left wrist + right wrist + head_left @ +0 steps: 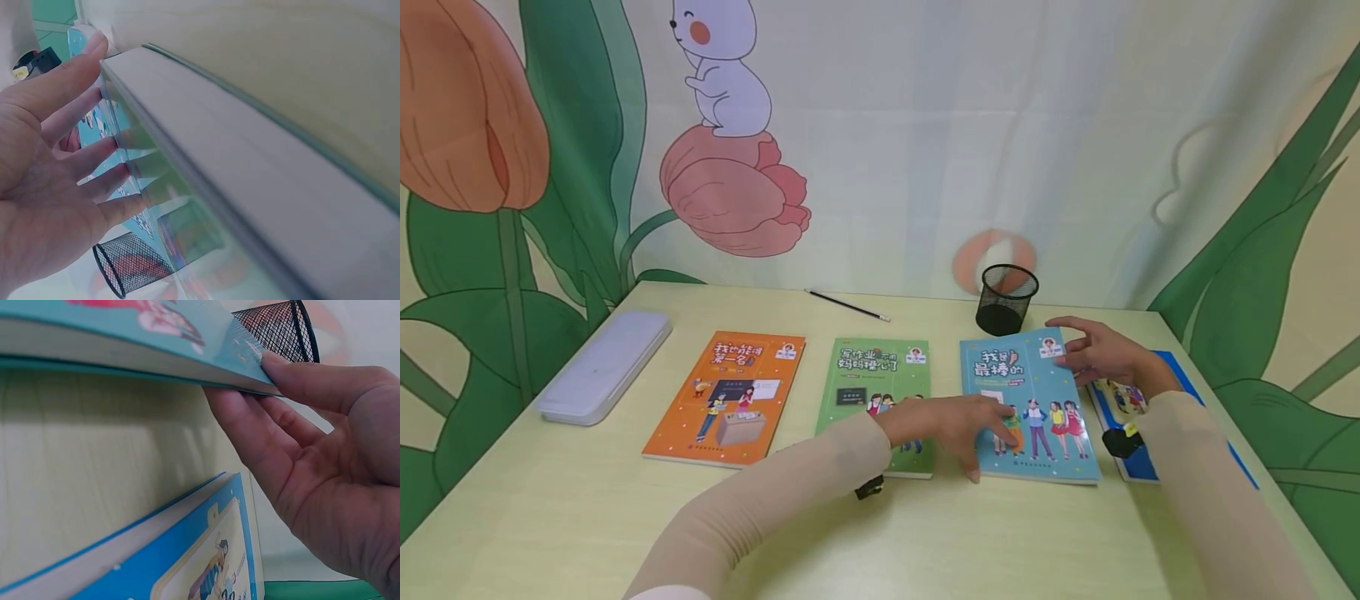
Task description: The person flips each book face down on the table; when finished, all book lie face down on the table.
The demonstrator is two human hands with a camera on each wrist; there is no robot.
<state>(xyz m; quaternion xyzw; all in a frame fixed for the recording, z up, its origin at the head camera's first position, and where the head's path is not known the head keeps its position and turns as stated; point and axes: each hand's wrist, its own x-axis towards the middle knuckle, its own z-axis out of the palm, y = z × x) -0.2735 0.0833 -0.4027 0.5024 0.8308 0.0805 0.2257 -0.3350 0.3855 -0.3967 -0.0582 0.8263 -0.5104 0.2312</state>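
Observation:
A light-blue book (1022, 400) with cartoon children on its cover lies right of the middle, its far right corner raised. My right hand (1108, 354) pinches that corner, thumb on the cover and fingers beneath, as the right wrist view shows on the book's edge (156, 353). My left hand (951, 425) reaches across the right side of a green book (846, 396), its spread fingertips over the light-blue book's lower left. In the left wrist view the left hand (56, 156) has extended fingers. Whether they press on the cover is unclear.
An orange book (726, 400) and a pale pencil case (610, 367) lie on the left. A pencil (848, 306) lies at the back, near a black mesh pen holder (1003, 304). A dark-blue book (181, 550) sits beneath the right forearm. A printed curtain (887, 167) hangs behind the table.

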